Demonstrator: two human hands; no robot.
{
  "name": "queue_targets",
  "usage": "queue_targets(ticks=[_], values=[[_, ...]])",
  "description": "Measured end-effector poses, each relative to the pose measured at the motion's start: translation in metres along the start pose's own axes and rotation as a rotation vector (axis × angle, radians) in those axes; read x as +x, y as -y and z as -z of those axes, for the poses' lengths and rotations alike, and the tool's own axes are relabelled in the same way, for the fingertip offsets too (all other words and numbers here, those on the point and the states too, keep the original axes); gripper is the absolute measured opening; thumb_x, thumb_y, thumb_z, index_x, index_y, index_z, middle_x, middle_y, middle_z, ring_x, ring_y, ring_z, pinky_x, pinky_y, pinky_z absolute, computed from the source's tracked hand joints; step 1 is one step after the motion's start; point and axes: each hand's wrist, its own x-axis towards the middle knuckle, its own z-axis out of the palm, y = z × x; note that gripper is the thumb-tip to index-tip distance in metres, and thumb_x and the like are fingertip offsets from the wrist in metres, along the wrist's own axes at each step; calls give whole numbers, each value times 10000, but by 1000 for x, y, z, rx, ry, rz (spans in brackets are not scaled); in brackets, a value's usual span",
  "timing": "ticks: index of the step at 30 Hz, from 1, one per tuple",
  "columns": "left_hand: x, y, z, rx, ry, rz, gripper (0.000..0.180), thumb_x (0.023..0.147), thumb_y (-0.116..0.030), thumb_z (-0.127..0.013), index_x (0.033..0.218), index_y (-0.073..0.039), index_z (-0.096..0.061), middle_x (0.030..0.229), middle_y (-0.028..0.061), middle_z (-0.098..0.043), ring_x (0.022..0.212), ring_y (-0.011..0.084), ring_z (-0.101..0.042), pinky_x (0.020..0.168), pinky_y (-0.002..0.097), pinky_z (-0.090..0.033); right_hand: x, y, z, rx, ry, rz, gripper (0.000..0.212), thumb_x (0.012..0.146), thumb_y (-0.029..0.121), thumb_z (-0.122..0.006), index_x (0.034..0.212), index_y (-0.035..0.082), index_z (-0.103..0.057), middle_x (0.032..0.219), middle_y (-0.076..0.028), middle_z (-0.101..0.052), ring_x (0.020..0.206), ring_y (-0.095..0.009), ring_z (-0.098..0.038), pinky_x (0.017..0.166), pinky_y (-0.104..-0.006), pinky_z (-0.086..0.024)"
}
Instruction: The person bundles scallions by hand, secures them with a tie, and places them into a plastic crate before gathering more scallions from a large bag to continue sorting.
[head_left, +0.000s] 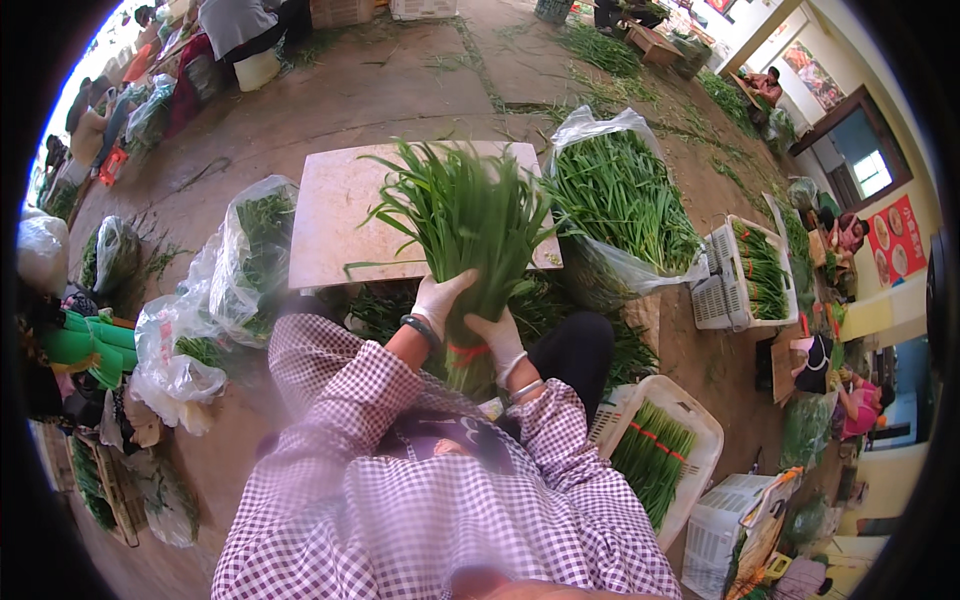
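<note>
A thick bunch of garlic chives (478, 225) stands upright between my hands, leaf tips pointing away from me and partly blurred. My left hand (441, 303), in a white glove, is closed around its left side. Lower down, my right hand (499, 343), gloved too, grips the right side. An orange-red band (467, 351) circles the bunch near its lower end. Behind the leaves lies a pale board (335, 215), just beyond my knees. To its right, an open clear plastic bag (690, 272) holds a heap of loose chives (620, 195).
Close on my right stands a white crate (708, 440) with banded bunches (652, 460). Farther right is another crate (712, 285) of bunches. Plastic bags of greens (250, 245) sit at my left. Other people work along both sides, and leaf scraps litter the floor.
</note>
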Motion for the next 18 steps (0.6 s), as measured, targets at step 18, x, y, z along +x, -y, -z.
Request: queue_targets(ticks=[18], values=[[1, 10, 22, 27, -14, 29, 286, 861, -167, -591, 1087, 7, -612, 968, 76, -662, 838, 184, -629, 767, 327, -513, 4, 1, 12, 225, -244, -151, 357, 860, 69, -635, 1208, 31, -565, 1134, -86, -625, 993, -207, -607, 883, -328, -492]])
